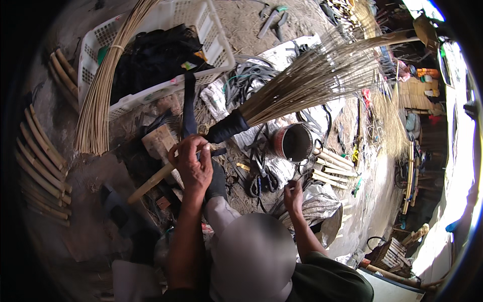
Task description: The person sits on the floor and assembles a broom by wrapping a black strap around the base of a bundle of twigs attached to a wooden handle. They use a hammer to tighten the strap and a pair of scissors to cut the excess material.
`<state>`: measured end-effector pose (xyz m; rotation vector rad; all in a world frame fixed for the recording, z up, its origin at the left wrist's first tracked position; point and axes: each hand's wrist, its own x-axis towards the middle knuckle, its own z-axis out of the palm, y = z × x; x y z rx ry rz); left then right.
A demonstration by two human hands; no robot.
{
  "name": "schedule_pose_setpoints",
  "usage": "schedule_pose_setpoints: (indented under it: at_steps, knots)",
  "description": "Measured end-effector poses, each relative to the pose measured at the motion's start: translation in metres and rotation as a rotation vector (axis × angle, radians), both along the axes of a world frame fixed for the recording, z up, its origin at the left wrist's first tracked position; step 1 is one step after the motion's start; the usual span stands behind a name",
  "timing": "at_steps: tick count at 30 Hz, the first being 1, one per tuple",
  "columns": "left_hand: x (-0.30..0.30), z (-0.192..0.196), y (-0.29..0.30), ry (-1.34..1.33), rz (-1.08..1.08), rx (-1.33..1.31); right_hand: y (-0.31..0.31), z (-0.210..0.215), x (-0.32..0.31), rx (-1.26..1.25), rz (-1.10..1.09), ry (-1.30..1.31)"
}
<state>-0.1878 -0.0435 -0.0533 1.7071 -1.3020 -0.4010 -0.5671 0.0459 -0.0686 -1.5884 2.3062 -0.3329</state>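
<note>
My left hand (193, 166) is closed around the pale stick handle of a broom, just below its black wrapped binding (226, 127). From that binding the thin, stiff bristles (307, 80) fan out to the upper right, while the bare handle end (151, 183) points to the lower left. A black strip (189, 105) runs from the crate's edge down towards this hand. Low on the right, my right hand (294, 195) is held with curled fingers beside a crumpled white sack; whatever is in them is too small to make out. Dark-handled scissors (264, 185) lie to its left.
A white plastic crate (221, 38) of black material stands at the upper left, a tied stick bundle (108, 75) across it. An open tin (293, 143) and cut pale sticks (332, 168) are right of centre. Curved poles (43, 156) lie far left; tangled strips (251, 75) lie behind.
</note>
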Motion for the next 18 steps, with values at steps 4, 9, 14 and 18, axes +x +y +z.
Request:
schedule_pose_setpoints:
  at_steps: [4, 9, 14, 18]
  knots:
    - [0.0, -0.004, 0.002, -0.03, -0.003, 0.004, 0.068, -0.039, -0.027, 0.228, -0.012, -0.101]
    - [-0.001, -0.007, 0.003, -0.027, -0.018, 0.024, 0.1, -0.047, 0.008, 0.177, 0.049, -0.088]
    - [0.002, -0.01, 0.003, 0.03, -0.015, 0.084, 0.106, -0.038, 0.048, 0.281, 0.168, -0.231]
    - [0.006, -0.018, 0.003, 0.14, -0.05, 0.117, 0.13, -0.025, 0.049, 0.195, 0.13, -0.185]
